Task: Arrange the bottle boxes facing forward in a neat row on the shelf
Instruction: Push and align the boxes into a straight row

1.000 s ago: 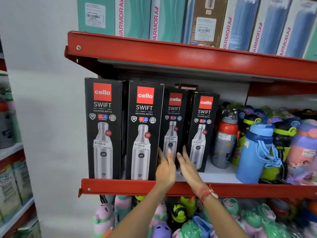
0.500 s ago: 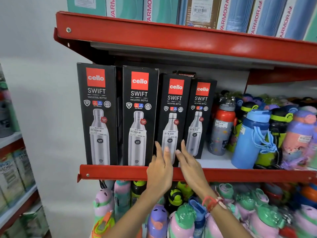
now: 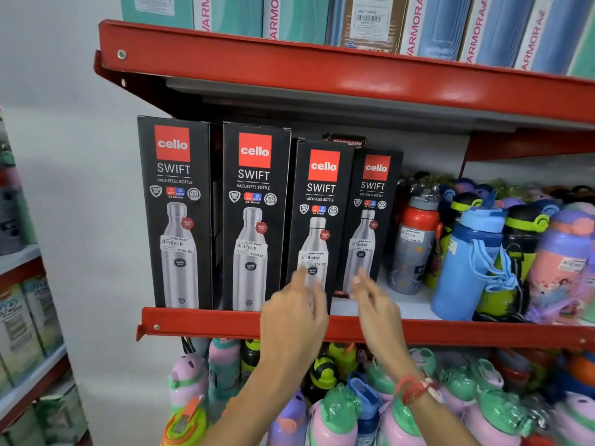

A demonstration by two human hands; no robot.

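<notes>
Bottle boxes [image 3: 175,214]: "cello SWIFT VACUSTEEL BOTTLE" (price stickers 1099.00, 879.00).

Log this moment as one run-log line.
left hand: open, at third black Cello box | right hand: open, at fourth box | row: uneven

Left hand [image 3: 291,312] raised, fingers loosely spread, right hand [image 3: 375,305] beside it, palm inward, both blurred

— Where are we watching from?
— We've only the one view, worn on the head, wide-angle, facing the red shelf [image 3: 354,328] straight on and tipped a little downward.
— How near are we?
— Close: the shelf above [image 3: 322,64] crowds the top edge, both forearms reach in from the bottom, and a side rack [image 3: 22,317] slips in at far left.
</notes>
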